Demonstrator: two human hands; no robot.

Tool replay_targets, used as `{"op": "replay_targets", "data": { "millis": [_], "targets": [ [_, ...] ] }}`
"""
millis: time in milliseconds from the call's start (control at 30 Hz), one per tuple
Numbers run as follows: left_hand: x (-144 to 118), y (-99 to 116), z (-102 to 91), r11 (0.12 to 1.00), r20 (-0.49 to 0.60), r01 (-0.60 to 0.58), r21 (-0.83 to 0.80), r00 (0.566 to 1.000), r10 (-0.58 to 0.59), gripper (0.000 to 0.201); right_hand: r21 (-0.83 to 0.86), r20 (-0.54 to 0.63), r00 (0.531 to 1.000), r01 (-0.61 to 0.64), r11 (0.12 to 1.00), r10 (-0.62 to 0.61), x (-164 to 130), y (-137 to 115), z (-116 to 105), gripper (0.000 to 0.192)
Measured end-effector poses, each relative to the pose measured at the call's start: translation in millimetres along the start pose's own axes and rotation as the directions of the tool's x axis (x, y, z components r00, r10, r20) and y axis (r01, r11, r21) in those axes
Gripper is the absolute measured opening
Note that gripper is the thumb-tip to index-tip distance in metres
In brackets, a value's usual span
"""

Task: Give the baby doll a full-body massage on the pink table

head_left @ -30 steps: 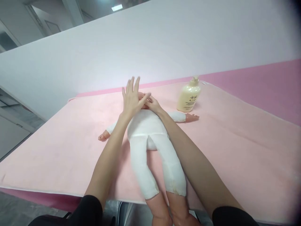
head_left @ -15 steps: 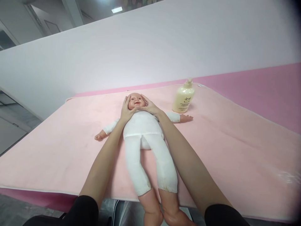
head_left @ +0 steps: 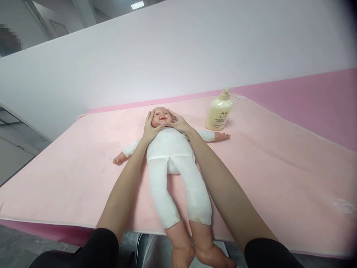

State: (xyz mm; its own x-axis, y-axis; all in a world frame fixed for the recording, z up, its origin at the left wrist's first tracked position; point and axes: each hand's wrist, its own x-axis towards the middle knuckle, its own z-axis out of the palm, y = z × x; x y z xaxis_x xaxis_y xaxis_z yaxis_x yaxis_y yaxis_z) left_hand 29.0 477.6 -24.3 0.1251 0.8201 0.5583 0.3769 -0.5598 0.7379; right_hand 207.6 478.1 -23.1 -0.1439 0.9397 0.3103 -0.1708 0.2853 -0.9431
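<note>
A baby doll (head_left: 170, 143) with a white cloth body lies on its back on a pink towel (head_left: 83, 186). Its head points away from me and its bare lower legs hang over the near edge. My left hand (head_left: 151, 128) cups the left side of the doll's head, fingers along the cheek and thumb by the chin. On the other side my right hand (head_left: 180, 124) does the same, and the two thumbs come close together beneath the mouth. To the right of the head, beyond the doll's outstretched arm, stands a pale yellow pump bottle (head_left: 219, 111).
A white partition wall (head_left: 178, 52) rises behind the table, whose pink surface (head_left: 306, 96) shows beside the towel. Below the near edge is part of a chair (head_left: 142, 249). A blurred-out person's head (head_left: 9, 41) shows above the partition at upper left.
Both hands stay around the doll's head with hardly any visible shift. The view has tilted slightly, and a person's head has appeared over the partition at upper left.
</note>
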Motion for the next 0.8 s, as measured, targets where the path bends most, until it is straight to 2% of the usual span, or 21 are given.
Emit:
{"op": "replay_targets", "data": {
  "millis": [267, 400, 467, 567, 700, 800],
  "targets": [
    [2, -3, 0.8, 0.999, 0.008, -0.036, 0.034, 0.999, 0.036, 0.064, -0.003, 0.022, 0.999, 0.033, 0.999, -0.033, -4, -2, 3, 0.099],
    [1, -4, 2.3, 0.998, -0.012, -0.064, 0.029, 0.998, 0.064, 0.06, 0.148, -0.091, 0.996, 0.008, 0.989, 0.005, -4, 4, 6, 0.072],
    [-1, -3, 2.7, 0.997, -0.023, -0.069, 0.031, 0.997, 0.07, 0.06, 0.191, -0.163, 0.986, -0.005, 0.982, 0.037, -3, 7, 6, 0.064],
    [-2, -1, 2.3, 0.997, -0.021, -0.073, 0.037, 0.997, 0.074, 0.06, 0.104, -0.194, 0.981, 0.022, 0.994, -0.001, -3, 9, 7, 0.074],
    [-3, 4, 1.1, 0.998, -0.009, -0.058, 0.026, 0.998, 0.058, 0.075, -0.067, -0.126, 0.992, 0.016, 0.998, -0.025, -6, 4, 8, 0.103],
    [-4, 5, 0.8, 0.999, -0.003, -0.044, 0.027, 0.999, 0.044, 0.072, -0.093, -0.096, 0.995, -0.008, 0.996, -0.001, -8, 1, 8, 0.105]
  ]
}}
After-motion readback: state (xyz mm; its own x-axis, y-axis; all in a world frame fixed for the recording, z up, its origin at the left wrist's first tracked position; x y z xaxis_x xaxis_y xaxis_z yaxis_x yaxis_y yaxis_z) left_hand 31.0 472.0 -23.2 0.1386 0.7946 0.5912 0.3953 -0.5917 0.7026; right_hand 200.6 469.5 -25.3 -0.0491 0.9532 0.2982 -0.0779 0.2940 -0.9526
